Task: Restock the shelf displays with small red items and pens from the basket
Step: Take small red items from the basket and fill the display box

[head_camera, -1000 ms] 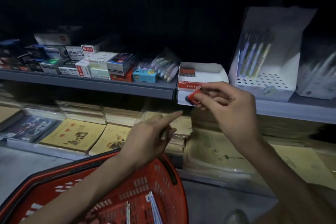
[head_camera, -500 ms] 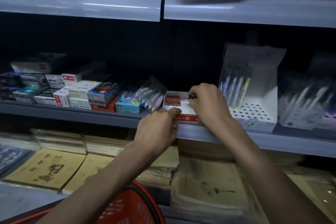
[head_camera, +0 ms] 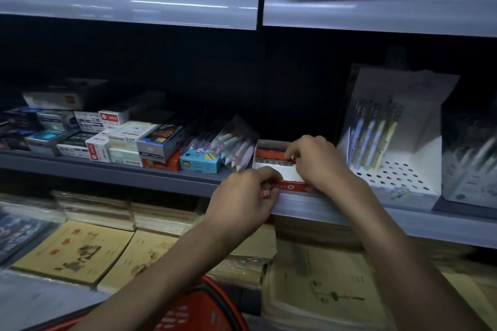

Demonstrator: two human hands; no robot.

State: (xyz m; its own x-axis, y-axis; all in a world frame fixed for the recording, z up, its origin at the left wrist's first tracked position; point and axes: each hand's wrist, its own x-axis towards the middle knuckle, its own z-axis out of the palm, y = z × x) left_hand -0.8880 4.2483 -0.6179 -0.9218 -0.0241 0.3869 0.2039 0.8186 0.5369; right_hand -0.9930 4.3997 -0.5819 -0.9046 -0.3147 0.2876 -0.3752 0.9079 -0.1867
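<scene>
Stationery shop, stocked shelf [head_camera: 113, 179], pen display [head_camera: 387, 148], stacked notebooks [head_camera: 72, 250]

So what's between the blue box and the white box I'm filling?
A clear pack of pastel pens or pencils, between the blue box and the white box, in the head view.

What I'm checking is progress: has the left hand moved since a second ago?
Yes. The left hand rose from below the shelf edge to the box front.
</scene>
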